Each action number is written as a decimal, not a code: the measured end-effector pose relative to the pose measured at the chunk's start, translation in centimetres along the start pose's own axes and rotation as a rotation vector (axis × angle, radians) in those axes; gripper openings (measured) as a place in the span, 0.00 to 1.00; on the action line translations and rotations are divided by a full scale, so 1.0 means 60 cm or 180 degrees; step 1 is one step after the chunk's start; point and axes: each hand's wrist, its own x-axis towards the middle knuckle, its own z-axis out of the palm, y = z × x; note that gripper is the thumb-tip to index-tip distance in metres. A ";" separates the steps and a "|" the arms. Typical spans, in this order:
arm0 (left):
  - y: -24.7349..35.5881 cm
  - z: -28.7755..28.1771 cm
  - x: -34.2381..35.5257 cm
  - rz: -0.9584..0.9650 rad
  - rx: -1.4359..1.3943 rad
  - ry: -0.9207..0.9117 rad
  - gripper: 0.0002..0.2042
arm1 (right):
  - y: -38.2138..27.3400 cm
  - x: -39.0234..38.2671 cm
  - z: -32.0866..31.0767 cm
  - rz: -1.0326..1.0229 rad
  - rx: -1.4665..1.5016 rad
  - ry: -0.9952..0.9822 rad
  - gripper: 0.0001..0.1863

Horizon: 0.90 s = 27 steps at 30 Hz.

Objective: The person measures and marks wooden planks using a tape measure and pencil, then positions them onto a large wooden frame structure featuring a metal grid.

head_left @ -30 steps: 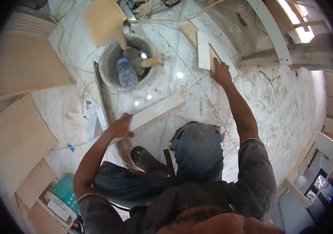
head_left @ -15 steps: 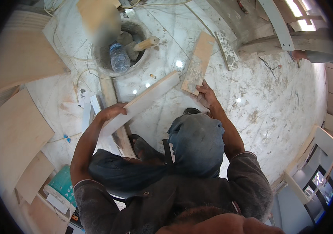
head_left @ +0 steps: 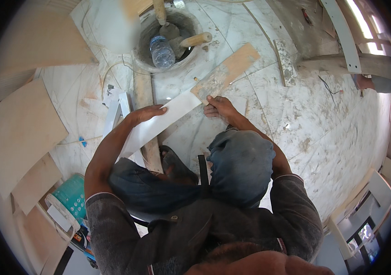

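Your left hand (head_left: 146,114) grips the far edge of the white board (head_left: 170,117) at centre — its fingers are partly hidden, and your left forearm and knee cover the board's lower end. Your right hand (head_left: 221,108) pinches the near corner of the smeared tan board (head_left: 230,71), just right of centre. The boards overlap in view; whether they touch, you can't tell. At upper left, a blurred pale shape (head_left: 111,30) runs off the frame — unidentifiable.

two held boards (head_left: 163,120) (head_left: 228,69), one bottle (head_left: 162,54), one bucket (head_left: 73,193)
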 end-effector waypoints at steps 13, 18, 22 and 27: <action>-0.012 0.013 0.009 0.0437 0.0539 0.0151 0.31 | 0.013 -0.018 0.016 -0.0174 -0.0082 -0.0036 0.31; -0.015 0.025 0.013 0.0465 0.0381 0.0365 0.28 | 0.032 0.000 0.008 -0.0496 0.0007 0.0141 0.28; 0.012 0.048 0.013 0.0862 0.0688 0.0702 0.26 | 0.047 0.011 -0.013 -0.0284 0.0176 0.0084 0.22; 0.033 0.083 0.003 0.1217 0.1134 0.1084 0.27 | -0.006 -0.045 -0.117 -0.1294 -0.0987 0.0516 0.14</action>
